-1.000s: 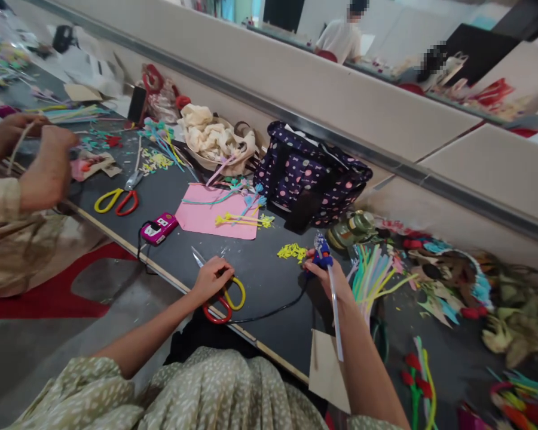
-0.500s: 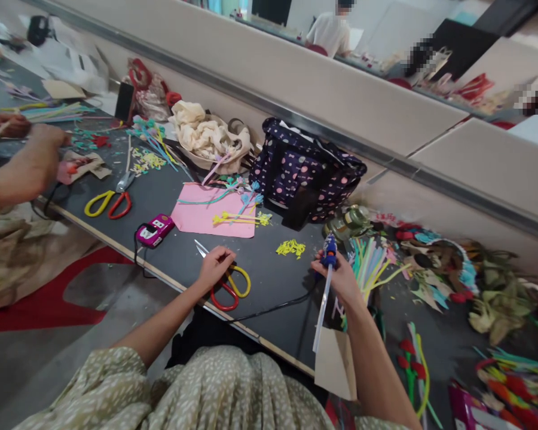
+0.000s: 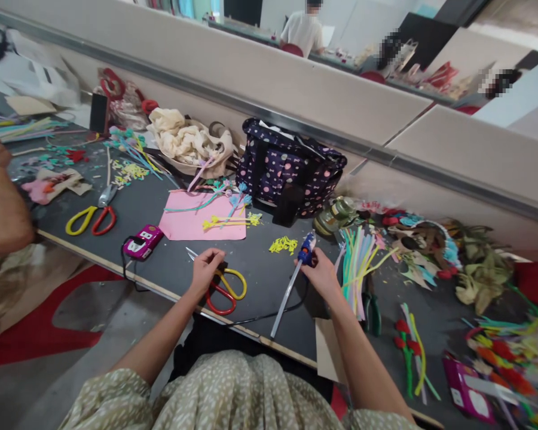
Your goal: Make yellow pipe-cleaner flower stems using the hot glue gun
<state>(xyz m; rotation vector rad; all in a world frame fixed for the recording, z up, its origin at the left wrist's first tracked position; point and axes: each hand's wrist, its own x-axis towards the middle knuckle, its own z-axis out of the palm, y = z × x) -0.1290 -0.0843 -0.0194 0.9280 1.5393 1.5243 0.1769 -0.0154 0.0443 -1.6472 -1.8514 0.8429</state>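
Observation:
My right hand (image 3: 319,272) is closed on a blue glue gun (image 3: 305,249), from which a long clear glue stick points down and left toward the table edge. My left hand (image 3: 207,269) rests over scissors (image 3: 226,291) with one red and one yellow handle; its fingers are pressed together, and anything between them is too small to make out. Small yellow pieces (image 3: 283,244) lie on the dark table between the hands. Beyond my left hand, yellow-tipped stems (image 3: 224,222) and blue ones lie on a pink sheet (image 3: 179,226).
A dark patterned bag (image 3: 291,170) stands at the back beside a cream cloth bag (image 3: 190,143). Pastel stems (image 3: 361,269) and green-handled pliers (image 3: 373,313) lie right of my right hand. Another person's arm (image 3: 2,203) is at the left, near a second scissors (image 3: 91,220).
My right hand has moved left with the glue gun, and the glue stick has swung out to the left. My left hand stays over the scissors. The view has shifted slightly.

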